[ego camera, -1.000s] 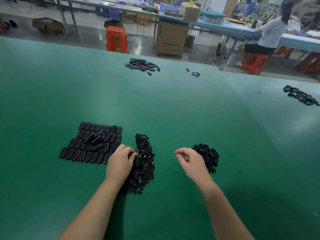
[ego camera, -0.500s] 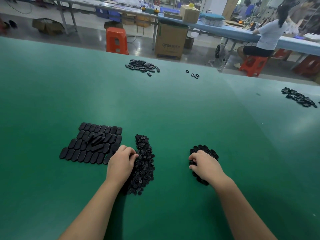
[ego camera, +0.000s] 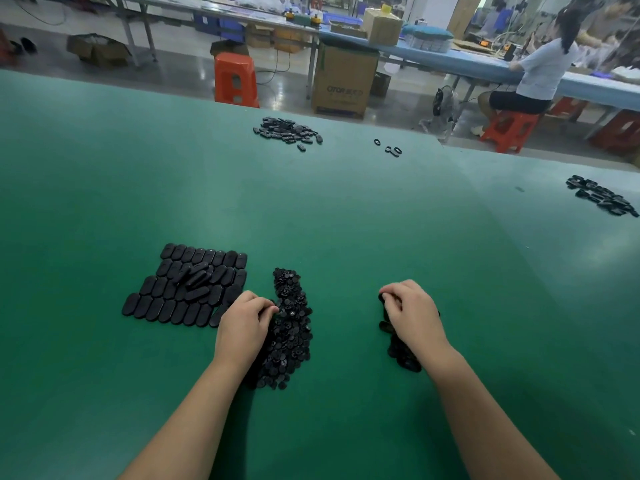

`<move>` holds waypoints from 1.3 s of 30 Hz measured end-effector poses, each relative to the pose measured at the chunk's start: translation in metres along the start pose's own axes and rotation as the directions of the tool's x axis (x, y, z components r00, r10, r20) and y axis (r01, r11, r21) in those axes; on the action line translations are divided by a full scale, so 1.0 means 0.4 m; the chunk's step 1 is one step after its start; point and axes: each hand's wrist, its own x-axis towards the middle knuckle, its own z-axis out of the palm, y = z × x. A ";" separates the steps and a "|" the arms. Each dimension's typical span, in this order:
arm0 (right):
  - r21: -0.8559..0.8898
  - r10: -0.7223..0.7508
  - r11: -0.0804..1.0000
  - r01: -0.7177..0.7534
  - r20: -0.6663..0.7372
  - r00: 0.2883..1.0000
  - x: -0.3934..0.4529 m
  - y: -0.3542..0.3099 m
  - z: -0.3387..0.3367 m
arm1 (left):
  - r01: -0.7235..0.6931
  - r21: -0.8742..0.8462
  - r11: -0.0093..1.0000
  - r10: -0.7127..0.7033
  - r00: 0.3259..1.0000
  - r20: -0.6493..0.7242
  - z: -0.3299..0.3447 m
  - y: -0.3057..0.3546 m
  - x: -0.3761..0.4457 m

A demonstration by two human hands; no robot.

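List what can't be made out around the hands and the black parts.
1. Head view: the right hand covers most of the right pile of black parts, so whether it pinches one is hidden.
2. Head view: the left hand curls onto the middle heap of small black pieces, and any piece it holds is hidden under it.
3. The heap's pieces are too small and dark to tell their shape.

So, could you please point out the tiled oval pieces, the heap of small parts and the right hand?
tiled oval pieces [ego camera: 162, 310]: head view, near row.
heap of small parts [ego camera: 292, 327]: head view, its middle.
right hand [ego camera: 414, 315]: head view, back of the hand.
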 end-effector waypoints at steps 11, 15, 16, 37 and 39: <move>0.698 0.172 0.662 -0.273 0.213 0.962 -0.036 -0.115 0.075 | 0.010 0.005 1.000 -0.010 1.000 -0.006 -0.003 0.005 -0.003; 0.730 0.191 0.623 -0.282 0.208 0.959 -0.052 -0.114 0.136 | 0.005 0.058 0.998 -0.006 1.000 0.015 -0.002 0.006 -0.001; 0.732 0.201 0.620 -0.283 0.201 0.959 -0.055 -0.114 0.149 | 0.011 0.060 0.998 -0.012 1.000 0.020 -0.002 0.007 0.000; 0.705 0.209 0.675 -0.216 0.099 0.973 -0.085 -0.105 0.207 | 0.068 -0.198 0.978 -0.083 0.994 -0.066 -0.030 0.015 -0.007; 0.698 0.193 0.686 -0.206 0.099 0.976 -0.084 -0.105 0.206 | 0.034 -0.194 0.980 -0.047 0.997 -0.062 -0.030 0.017 -0.009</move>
